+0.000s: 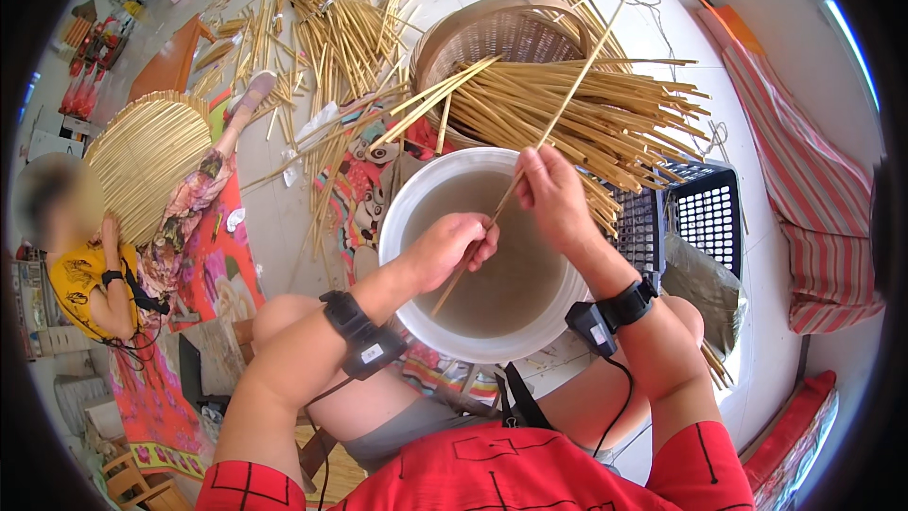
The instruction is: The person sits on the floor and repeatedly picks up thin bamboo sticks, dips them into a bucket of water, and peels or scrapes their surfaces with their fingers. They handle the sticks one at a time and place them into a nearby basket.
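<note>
A long, thin, straw-coloured stalk [588,66] slants across the white bucket [391,218], its upper end reaching far past the rim. My right hand [553,194] pinches it over the bucket's right side. Lower down, my left hand [452,251] is closed round the same stalk with curled fingers. The stalk's lower end points down over the cloudy grey-brown water [515,298] in the bucket; I cannot tell whether it touches the water. Just beyond the bucket, a thick bundle of similar stalks [586,114] lies across a woven basket [440,47] with a hooped handle.
Black plastic crates [705,213] stand right of the bucket. More stalks [340,24] lie scattered on the tiled floor at the far left. At left, another person in a yellow top [80,289] sits with a round mat of stalks [151,156]. Striped cloth [804,180] hangs at right.
</note>
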Demonstrator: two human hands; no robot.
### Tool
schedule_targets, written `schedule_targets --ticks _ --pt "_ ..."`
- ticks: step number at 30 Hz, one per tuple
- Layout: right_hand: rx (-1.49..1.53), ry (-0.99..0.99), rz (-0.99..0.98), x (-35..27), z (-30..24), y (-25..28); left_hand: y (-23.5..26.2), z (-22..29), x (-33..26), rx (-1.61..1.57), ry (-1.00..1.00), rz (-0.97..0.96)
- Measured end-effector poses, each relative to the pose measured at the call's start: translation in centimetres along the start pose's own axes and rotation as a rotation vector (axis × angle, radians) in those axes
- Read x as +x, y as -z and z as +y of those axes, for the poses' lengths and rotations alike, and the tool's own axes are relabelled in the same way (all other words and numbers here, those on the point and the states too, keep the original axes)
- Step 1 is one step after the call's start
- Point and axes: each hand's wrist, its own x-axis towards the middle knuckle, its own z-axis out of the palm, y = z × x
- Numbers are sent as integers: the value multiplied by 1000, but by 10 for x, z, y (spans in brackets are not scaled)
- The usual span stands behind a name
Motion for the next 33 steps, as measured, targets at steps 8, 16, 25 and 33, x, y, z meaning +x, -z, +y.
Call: schedule_targets --ticks 8,16,25,33 --pt "75 63 139 13 -5 22 8 -10 -9 152 59 -9" --pt "-14 -27 -117 -11 8 -4 4 5 11 183 -119 42" --pt "-31 49 108 4 -7 15 -7 6 13 174 -65 -21" --pt "168 79 188 11 -13 29 8 -9 -8 216 -14 -13"
